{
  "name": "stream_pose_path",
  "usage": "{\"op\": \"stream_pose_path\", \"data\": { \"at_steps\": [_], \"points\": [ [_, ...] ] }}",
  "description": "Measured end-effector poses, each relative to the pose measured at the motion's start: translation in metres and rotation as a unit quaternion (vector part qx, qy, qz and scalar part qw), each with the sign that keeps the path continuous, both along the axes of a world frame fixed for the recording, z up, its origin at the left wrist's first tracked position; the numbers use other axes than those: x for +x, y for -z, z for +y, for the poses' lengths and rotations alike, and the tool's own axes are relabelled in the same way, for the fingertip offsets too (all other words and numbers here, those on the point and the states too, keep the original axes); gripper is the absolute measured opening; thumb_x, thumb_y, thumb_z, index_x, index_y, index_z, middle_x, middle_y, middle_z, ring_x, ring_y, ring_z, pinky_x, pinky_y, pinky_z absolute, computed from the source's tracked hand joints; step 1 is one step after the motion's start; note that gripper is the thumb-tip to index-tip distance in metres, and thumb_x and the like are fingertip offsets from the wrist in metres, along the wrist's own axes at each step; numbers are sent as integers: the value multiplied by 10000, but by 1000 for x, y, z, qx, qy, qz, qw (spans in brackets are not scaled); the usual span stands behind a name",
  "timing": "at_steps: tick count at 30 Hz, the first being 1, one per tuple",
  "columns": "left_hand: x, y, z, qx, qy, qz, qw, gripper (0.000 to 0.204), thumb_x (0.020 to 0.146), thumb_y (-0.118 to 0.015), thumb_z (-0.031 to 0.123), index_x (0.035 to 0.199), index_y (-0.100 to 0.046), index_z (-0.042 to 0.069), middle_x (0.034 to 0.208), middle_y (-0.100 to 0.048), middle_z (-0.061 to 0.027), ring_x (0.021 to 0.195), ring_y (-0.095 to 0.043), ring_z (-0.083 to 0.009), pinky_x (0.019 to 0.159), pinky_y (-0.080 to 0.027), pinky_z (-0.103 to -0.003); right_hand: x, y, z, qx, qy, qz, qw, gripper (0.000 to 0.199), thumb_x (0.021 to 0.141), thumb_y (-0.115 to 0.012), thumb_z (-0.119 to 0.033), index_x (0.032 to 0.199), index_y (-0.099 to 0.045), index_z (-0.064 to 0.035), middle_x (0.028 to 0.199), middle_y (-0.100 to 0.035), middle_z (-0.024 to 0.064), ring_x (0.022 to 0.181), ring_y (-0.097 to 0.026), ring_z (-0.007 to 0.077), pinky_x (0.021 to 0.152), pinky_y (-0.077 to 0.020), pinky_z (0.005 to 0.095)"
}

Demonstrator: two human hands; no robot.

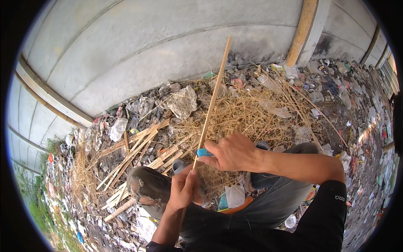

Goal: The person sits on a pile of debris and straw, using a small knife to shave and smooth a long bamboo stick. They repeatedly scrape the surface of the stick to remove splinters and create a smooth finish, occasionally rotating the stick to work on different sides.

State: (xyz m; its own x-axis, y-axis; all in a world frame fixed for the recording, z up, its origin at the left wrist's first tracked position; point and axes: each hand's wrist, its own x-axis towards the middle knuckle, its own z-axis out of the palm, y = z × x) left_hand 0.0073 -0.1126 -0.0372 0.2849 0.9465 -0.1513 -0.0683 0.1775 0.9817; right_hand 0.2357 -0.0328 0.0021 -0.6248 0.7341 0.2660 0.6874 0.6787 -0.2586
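A long, thin strip of pale bamboo or wood (215, 94) slants up and away from my lap toward the wall. My left hand (183, 188) is closed round its lower part, thumb uppermost. Just above, my right hand (236, 153) is closed on a small blue object (204, 152), which lies against the strip. Most of that blue object is hidden by my fingers, so its kind and any blade cannot be made out. Thin curled shavings (243, 111) cover the ground beyond my hands.
Split strips (136, 147) lie piled left of my knees, by a short round stick (120, 210). A pale rock (182, 103) rests near the grey wall (168, 54). A bamboo post (301, 33) stands against it. Plastic litter (119, 129) is strewn around.
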Motion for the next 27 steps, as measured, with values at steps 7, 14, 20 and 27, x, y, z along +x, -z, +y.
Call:
{"op": "stream_pose_path", "data": {
  "at_steps": [7, 14, 20, 27],
  "points": [
    [-17, 11, -30, -13, 23, 21, 999, 440, 1121, -488, 264, 1383, -564, -81, 621, -384, 80, 484, -325, -21, 461, -256, -220, 62, -25, 82, -63, 186, 111, 974, 579, 1060, -472, -564, 915, -662, -37, 515, -582, 123, 483, -635, 346, 473, -492, 469],
    [-6, 6, -2, 19, 18, 22, 999, 446, 1119, -499, 264, 1388, -557, -87, 634, -358, 88, 496, -285, -7, 458, -257, -207, -3, 6, -11, -39, -6, 68, 997, 537, 1045, -532, -534, 858, -630, -41, 487, -565, 135, 448, -629, 351, 428, -484, 464],
    [-6, 1, -5, -15, -14, 19, 1000, 449, 1123, -490, 255, 1437, -553, -59, 613, -444, 84, 512, -355, -11, 481, -288, -210, 13, -2, 16, -71, 59, 74, 993, 544, 1042, -512, -539, 959, -668, -24, 515, -600, 146, 477, -642, 363, 463, -496, 487],
    [-15, 7, -15, -27, -7, 17, 999, 441, 1124, -483, 256, 1420, -570, -60, 601, -453, 76, 505, -373, -11, 479, -298, -209, 35, -9, 60, -48, 148, 43, 987, 579, 1047, -496, -579, 879, -688, -59, 488, -575, 101, 442, -628, 296, 430, -474, 446]
  ]
}}
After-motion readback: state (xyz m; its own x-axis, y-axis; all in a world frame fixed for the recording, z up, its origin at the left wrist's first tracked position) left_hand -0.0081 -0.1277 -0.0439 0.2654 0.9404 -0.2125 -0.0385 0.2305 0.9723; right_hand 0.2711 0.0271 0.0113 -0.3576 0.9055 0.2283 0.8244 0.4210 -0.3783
